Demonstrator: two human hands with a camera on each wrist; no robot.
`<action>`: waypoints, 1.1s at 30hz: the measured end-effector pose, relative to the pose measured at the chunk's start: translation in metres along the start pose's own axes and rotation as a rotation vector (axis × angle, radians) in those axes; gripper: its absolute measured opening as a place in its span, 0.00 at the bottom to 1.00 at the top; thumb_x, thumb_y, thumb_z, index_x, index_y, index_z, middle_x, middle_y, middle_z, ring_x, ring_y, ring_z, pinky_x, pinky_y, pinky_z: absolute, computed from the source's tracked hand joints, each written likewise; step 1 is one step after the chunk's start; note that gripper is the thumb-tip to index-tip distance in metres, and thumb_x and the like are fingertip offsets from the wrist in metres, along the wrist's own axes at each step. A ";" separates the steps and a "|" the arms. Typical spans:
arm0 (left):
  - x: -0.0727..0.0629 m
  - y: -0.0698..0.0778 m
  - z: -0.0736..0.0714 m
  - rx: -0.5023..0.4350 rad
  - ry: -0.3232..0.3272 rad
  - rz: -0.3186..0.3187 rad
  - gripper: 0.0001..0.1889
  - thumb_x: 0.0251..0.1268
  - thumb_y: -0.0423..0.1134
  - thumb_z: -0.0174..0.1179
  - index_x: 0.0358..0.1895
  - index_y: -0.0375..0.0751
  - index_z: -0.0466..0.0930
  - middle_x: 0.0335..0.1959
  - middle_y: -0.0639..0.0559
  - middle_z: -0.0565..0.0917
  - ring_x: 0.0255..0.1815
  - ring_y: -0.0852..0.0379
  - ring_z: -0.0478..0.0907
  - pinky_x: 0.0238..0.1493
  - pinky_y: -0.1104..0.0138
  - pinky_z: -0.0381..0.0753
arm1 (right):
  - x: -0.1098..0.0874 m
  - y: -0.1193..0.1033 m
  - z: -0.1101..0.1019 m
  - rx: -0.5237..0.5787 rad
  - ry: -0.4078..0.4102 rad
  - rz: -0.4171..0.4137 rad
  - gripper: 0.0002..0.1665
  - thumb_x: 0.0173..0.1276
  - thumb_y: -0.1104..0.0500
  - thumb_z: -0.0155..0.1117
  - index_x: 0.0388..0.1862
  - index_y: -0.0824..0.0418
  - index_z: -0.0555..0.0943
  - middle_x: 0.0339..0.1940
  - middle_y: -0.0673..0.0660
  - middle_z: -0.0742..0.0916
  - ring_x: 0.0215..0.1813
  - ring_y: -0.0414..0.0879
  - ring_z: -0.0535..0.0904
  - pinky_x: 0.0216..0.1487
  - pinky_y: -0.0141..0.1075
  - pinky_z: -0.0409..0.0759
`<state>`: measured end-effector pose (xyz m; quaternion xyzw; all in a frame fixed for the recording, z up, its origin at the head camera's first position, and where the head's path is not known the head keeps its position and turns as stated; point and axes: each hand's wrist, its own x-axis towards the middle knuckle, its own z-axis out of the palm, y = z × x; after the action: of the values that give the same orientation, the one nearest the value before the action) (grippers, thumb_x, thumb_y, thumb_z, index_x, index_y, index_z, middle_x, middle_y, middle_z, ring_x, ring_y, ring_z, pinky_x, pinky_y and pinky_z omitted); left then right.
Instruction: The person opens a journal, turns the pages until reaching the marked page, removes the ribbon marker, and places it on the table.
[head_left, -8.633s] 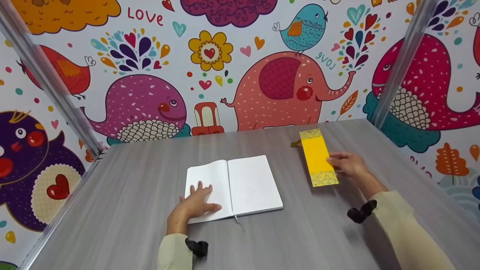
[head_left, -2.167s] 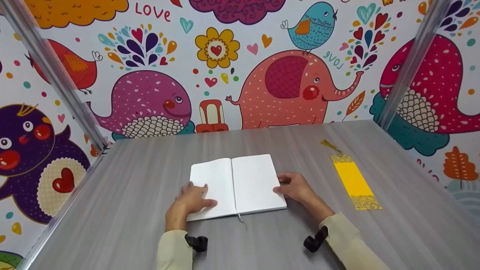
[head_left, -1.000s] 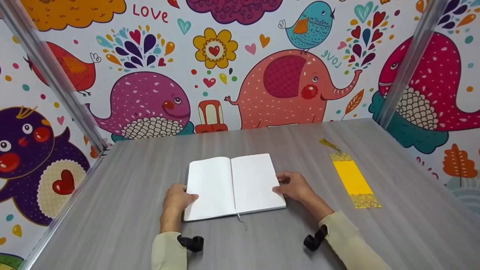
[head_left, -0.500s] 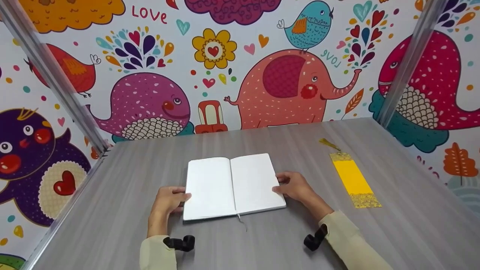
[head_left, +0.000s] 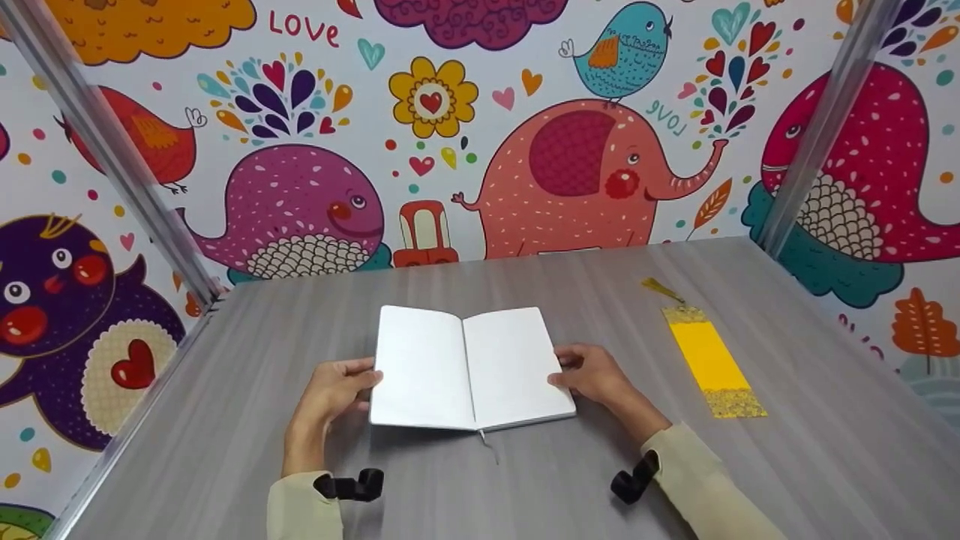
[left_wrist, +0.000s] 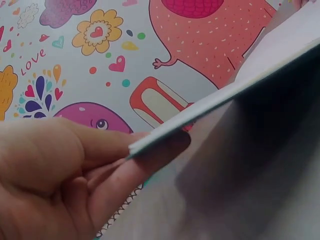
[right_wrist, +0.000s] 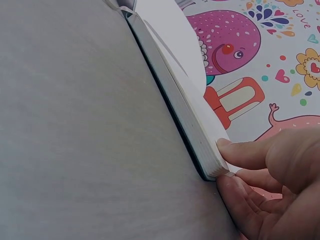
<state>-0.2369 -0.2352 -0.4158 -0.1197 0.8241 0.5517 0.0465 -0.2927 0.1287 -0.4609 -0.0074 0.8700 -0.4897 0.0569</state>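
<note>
An open notebook [head_left: 427,367] with blank white pages and a dark cover is in the middle of the table. My left hand [head_left: 330,390] pinches its left edge, thumb on the page and fingers beneath the cover; that half is tilted up off the table. In the left wrist view the raised cover [left_wrist: 225,100] casts a shadow below. My right hand [head_left: 596,375] grips the right edge, its thumb on top of the thick page block [right_wrist: 185,115], which lies low by the table. A thin ribbon [head_left: 489,447] hangs out at the bottom of the spine.
A yellow bookmark [head_left: 712,360] with glittery ends and a tassel [head_left: 661,289] lies flat on the grey wood-grain table [head_left: 247,360], right of my right hand. Patterned wall panels [head_left: 442,172] stand behind and at the sides, joined by metal posts [head_left: 120,157].
Earlier my right hand held the bookmark; it now lies on the table and that hand grips the notebook. My left hand slid off the page to the left edge and lifted that half.
</note>
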 end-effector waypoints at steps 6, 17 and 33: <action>0.002 0.003 0.002 -0.058 -0.005 0.023 0.25 0.72 0.36 0.59 0.68 0.28 0.71 0.59 0.32 0.83 0.43 0.55 0.88 0.41 0.64 0.87 | 0.000 0.001 -0.002 0.018 -0.007 -0.033 0.28 0.59 0.65 0.75 0.59 0.69 0.81 0.50 0.64 0.85 0.40 0.46 0.81 0.40 0.37 0.85; 0.001 0.010 0.004 -0.173 -0.008 0.033 0.25 0.72 0.36 0.59 0.69 0.32 0.72 0.53 0.37 0.87 0.40 0.57 0.88 0.34 0.68 0.86 | -0.001 0.002 0.000 0.008 0.005 -0.043 0.26 0.59 0.65 0.75 0.57 0.68 0.82 0.47 0.63 0.86 0.37 0.46 0.80 0.36 0.35 0.82; -0.002 0.027 0.017 -0.273 -0.002 0.050 0.27 0.70 0.44 0.62 0.67 0.34 0.74 0.54 0.40 0.86 0.43 0.55 0.87 0.30 0.66 0.84 | 0.000 0.002 -0.001 0.041 -0.004 -0.031 0.27 0.59 0.66 0.75 0.58 0.69 0.81 0.49 0.64 0.85 0.37 0.45 0.80 0.35 0.34 0.82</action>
<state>-0.2430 -0.2093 -0.3980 -0.1039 0.7441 0.6597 0.0171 -0.2925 0.1302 -0.4620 -0.0209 0.8594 -0.5083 0.0513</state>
